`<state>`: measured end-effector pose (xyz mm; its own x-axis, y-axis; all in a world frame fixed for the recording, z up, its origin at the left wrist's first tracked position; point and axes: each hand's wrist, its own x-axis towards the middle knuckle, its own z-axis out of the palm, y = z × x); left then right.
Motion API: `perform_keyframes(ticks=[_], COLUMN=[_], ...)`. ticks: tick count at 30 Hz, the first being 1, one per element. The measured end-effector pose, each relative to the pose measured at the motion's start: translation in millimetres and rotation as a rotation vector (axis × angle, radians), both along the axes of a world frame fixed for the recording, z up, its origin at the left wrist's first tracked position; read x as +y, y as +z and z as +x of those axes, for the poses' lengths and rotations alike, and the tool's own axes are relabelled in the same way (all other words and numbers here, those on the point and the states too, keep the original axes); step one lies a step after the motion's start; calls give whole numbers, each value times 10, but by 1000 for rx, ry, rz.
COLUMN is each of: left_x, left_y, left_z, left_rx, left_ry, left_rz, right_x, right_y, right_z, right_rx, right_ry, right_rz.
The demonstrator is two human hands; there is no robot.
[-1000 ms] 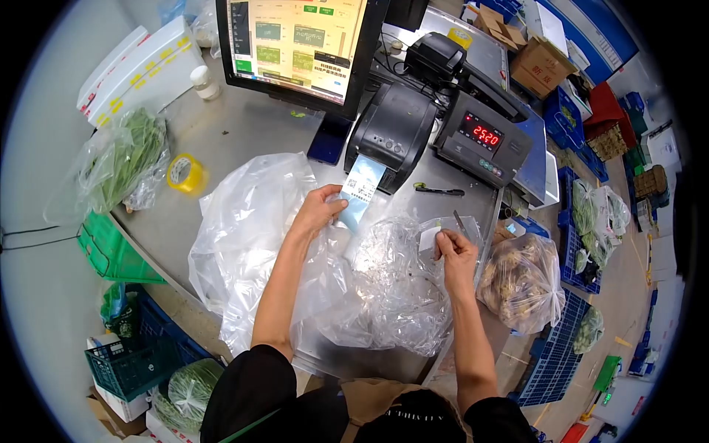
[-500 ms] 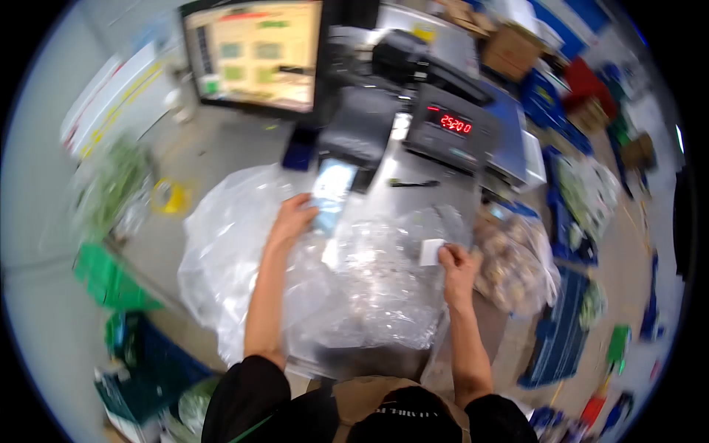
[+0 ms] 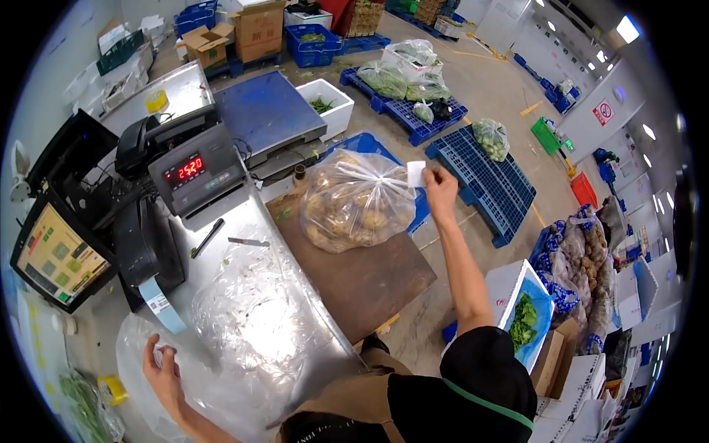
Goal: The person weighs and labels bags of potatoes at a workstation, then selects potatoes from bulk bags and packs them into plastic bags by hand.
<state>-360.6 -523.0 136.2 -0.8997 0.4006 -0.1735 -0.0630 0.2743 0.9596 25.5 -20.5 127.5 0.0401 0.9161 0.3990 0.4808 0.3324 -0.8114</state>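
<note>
My right hand (image 3: 441,193) pinches a small white label (image 3: 416,174) beside the gathered top of a clear plastic bag of potatoes (image 3: 347,210). I cannot tell whether the label touches the bag. That bag sits on a brown board (image 3: 369,277) to the right of the metal table. Over the crumpled clear plastic (image 3: 159,343), my left hand (image 3: 166,369) has its fingers loosely curled and apart, holding nothing. Just above it, a light-blue strip of labels (image 3: 164,306) hangs from the black label printer (image 3: 144,244).
A scale display (image 3: 196,170) with red digits stands behind the metal table (image 3: 295,288), with a monitor (image 3: 60,251) to its left. A pen (image 3: 208,238) lies nearby. Blue pallets (image 3: 487,184) are on the floor beyond the bag. A white box of greens (image 3: 521,317) stands at right.
The view has swung to the right. My right hand has carried the label from over the table to the potato bag. My left hand has come off the label strip at the printer.
</note>
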Motion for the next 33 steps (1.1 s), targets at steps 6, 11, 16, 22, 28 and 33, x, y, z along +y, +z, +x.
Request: perform_keyframes(ticks=[6,11,16,22,28,33], left_x=[285,596,1028,1598,2412,3201], left_y=[679,1008,1223,1155,865,518], left_z=[966,1945,2877,3501,3707,3670], left_rx=[-112,-109,-237,-400,-294,97], left_ry=[-254,-356,-433,-410,-645,-808], left_rz=[-4,-32,-46,-53,-142,-341], right_x=[1462,2328,2170,2356,2197,1927], right_y=[-108,-742,-1465,-1005,-1234,-1118], right_z=[169,-164,-362,92,84,86], right_rx=[-251,-560,-974,-481,-638,-800], right_ry=[-112,-3,524,907,806,1011], right_rz=[371,610,-17,-388,-46,-192])
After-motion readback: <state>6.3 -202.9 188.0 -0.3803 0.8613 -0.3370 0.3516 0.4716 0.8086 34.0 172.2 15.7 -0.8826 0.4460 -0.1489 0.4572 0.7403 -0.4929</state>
